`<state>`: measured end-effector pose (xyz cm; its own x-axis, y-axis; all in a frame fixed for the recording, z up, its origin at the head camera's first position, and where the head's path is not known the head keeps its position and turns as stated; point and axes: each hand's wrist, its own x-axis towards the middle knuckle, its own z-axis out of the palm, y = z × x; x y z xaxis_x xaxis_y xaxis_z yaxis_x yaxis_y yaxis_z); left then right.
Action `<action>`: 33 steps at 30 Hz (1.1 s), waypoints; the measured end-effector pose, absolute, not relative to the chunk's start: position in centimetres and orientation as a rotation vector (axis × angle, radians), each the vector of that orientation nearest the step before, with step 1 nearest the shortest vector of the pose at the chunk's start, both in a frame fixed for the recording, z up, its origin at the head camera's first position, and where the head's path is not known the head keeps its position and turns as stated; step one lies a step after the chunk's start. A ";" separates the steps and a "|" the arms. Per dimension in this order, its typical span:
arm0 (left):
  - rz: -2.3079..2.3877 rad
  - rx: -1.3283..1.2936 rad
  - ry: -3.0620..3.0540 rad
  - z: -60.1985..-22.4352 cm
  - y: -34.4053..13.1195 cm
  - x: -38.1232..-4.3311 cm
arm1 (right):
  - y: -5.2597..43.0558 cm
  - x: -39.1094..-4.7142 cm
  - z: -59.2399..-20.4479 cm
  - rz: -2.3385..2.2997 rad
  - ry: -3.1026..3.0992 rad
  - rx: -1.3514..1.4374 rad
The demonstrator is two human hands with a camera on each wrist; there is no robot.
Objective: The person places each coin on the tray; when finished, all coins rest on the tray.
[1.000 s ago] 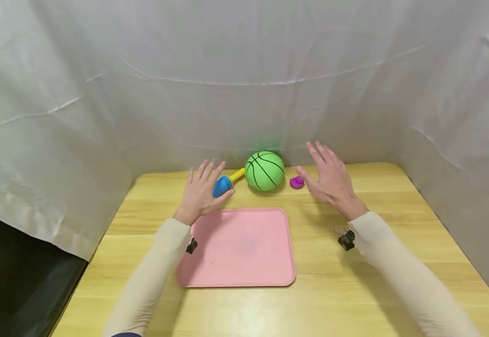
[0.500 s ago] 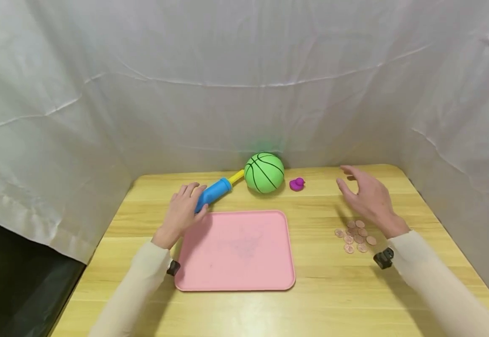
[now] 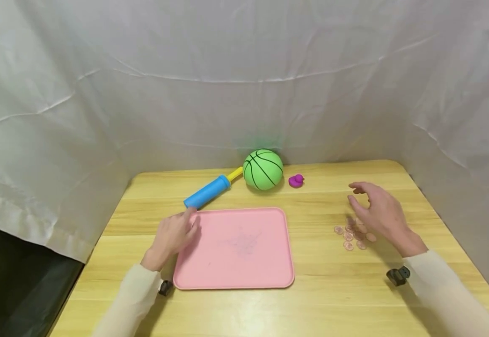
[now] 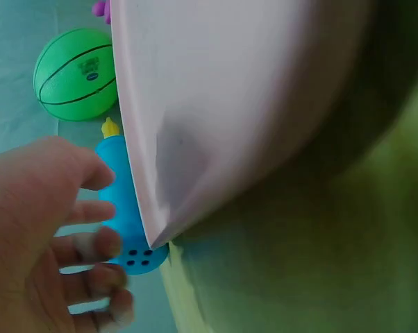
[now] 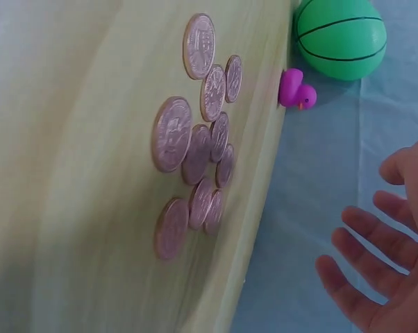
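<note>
My left hand (image 3: 170, 237) hovers by the upper left corner of the pink tray (image 3: 236, 283), its fingers loosely bent with nothing in them. Just beyond its fingertips lies a blue hand pump (image 3: 208, 192) with a yellow end. Over on the right, my right hand (image 3: 381, 213) is held above and beside a loose cluster of copper-coloured coins (image 3: 348, 237). Its thumb and fingers are apart and hold nothing. The right wrist view shows the coins (image 5: 171, 134) flat on the wood, some overlapping, away from the fingers. The hand covers part of the cluster in the head view.
A green ball with black basketball lines (image 3: 263, 169) stands at the back, by the pump's yellow end. Right of it sits a small purple rubber duck (image 3: 296, 181). Grey-white cloth (image 3: 244, 93) hangs around the wooden table (image 3: 316, 299) at the back and sides.
Both hands have drawn apart and back toward the body. The left has left the pump uncovered and come to the tray's corner; the right has moved right, bringing the coins into sight.
</note>
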<state>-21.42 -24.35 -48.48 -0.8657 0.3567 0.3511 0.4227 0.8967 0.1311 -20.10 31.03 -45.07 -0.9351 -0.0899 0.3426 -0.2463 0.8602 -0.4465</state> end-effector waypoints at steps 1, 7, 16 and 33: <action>-0.290 -0.573 -2.741 -48.6 -24.4 -21.1 | 31.2 -19.9 -45.1 0.718 -2.735 0.242; -0.253 -0.529 -2.738 -48.9 -24.4 -19.5 | 32.5 -18.7 -45.6 0.752 -2.805 0.095; -0.411 -0.547 -2.860 -53.1 -27.4 -20.5 | 34.2 -17.8 -47.1 0.834 -2.803 0.030; -0.765 -0.599 -2.903 -56.3 -28.2 -22.3 | 34.7 -16.6 -48.6 0.932 -2.880 0.091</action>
